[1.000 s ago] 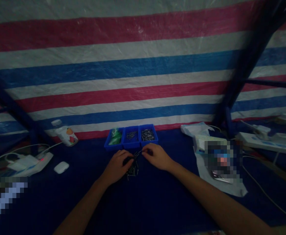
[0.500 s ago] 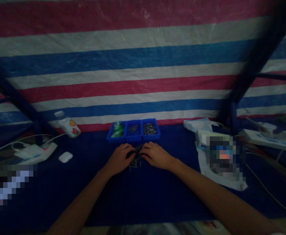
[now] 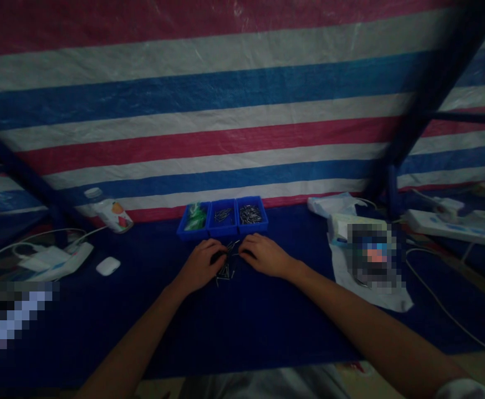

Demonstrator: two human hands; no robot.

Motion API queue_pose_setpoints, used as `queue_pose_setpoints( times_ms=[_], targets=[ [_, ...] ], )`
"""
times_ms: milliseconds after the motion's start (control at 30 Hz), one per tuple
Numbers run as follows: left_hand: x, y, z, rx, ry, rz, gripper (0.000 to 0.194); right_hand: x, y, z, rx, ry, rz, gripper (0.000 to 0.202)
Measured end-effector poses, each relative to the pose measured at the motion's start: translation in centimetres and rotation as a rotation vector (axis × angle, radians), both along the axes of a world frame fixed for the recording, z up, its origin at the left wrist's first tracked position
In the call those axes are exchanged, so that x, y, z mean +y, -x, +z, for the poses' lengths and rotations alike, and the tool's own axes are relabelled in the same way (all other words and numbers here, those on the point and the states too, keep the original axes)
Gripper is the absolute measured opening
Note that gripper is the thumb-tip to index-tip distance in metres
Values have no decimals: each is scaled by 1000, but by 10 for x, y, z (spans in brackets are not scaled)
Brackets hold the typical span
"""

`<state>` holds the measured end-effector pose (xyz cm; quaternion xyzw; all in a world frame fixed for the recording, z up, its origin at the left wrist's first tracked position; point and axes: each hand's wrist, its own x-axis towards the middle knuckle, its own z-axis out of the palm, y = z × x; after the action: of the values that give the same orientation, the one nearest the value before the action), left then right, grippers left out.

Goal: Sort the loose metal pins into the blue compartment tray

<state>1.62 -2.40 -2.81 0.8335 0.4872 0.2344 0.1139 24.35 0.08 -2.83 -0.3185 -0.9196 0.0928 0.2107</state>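
Note:
A small pile of thin metal pieces (image 3: 224,272), like screws or nails, lies on the blue tabletop between my hands. My left hand (image 3: 203,261) curls over the pile's left side, fingers bent and thumb near the fingertips; whatever it grips is hidden. Just right of the pile is my right hand (image 3: 266,256), its thumb and fingers pinched around one thin metal piece (image 3: 234,254) that points left. Behind my hands stand three joined blue bins: the left bin (image 3: 180,228) with green-and-clear plastic packets, the middle bin (image 3: 222,226) with some metal pieces, the right bin (image 3: 253,228) with many more.
At left are a bottle (image 3: 117,215), a white power strip (image 3: 76,260) with cables and a small white case (image 3: 108,266). On the right lie white packaging (image 3: 344,282) under a blurred item and another power strip (image 3: 442,228). A striped tarp (image 3: 242,133) hangs behind.
My right hand has drawn slightly away from the pile, a thin metal piece at its fingertips. The left hand stays over the pile. The whole view has shifted a little.

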Motion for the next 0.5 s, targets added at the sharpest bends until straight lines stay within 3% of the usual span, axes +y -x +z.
queue_pose_setpoints(
  times_ms=[233, 500],
  targets=[
    [0, -1, 0, 11, -14, -18, 18, -5, 10, -2, -35, -29, -58, 42],
    [1, 1, -3, 22, -37, -12, 18, -4, 12, 1, -68, -24, -57, 28]
  ],
)
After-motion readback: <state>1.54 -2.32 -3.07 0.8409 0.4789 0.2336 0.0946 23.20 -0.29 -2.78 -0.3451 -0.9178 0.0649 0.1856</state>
